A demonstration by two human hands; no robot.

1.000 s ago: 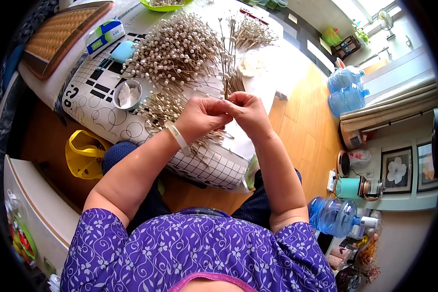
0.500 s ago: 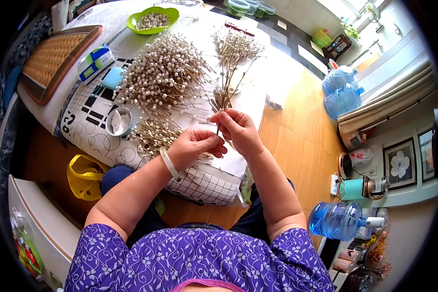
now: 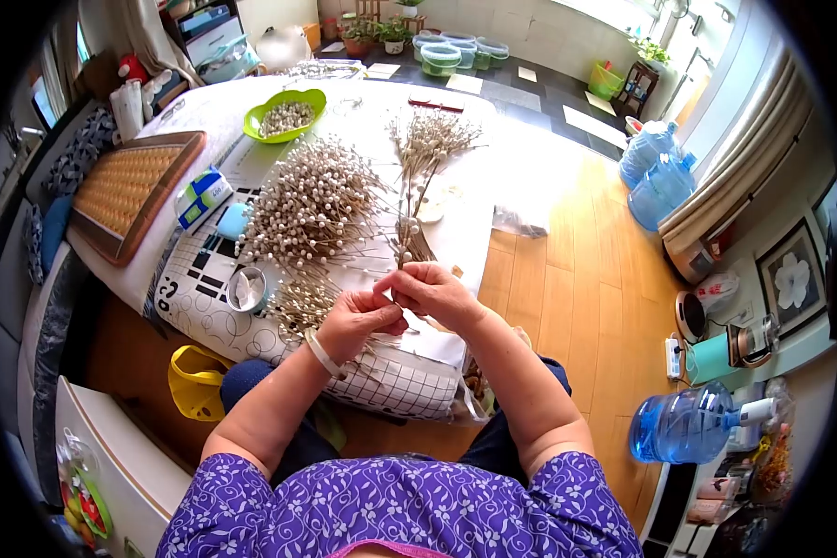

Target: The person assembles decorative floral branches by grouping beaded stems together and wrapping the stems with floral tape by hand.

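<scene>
A thin dried branched stem (image 3: 404,244) stands up from my fingertips. My right hand (image 3: 434,290) pinches its lower part between thumb and fingers. Just below and to the left, my left hand (image 3: 355,324), with a pale bangle on the wrist, is closed at the stem's bottom end; its fingertips nearly meet those of the right. A large heap of dried stems with round whitish heads (image 3: 312,205) lies beyond the left hand. Closer to that wrist is a smaller bunch with tiny pale buds (image 3: 302,302). Behind the held stem rests another dried bunch (image 3: 428,139).
A green bowl (image 3: 286,119) of loose whitish heads stands at the back. On the left are a small cup (image 3: 248,289) with white tissue, a tissue pack (image 3: 203,199) and a brown woven mat (image 3: 135,191). Blue water bottles (image 3: 684,423) stand right, off the table.
The head view has tilted up, showing more of the room's far end. Both hands keep their pinch on the stem and appear slightly lower and further left.
</scene>
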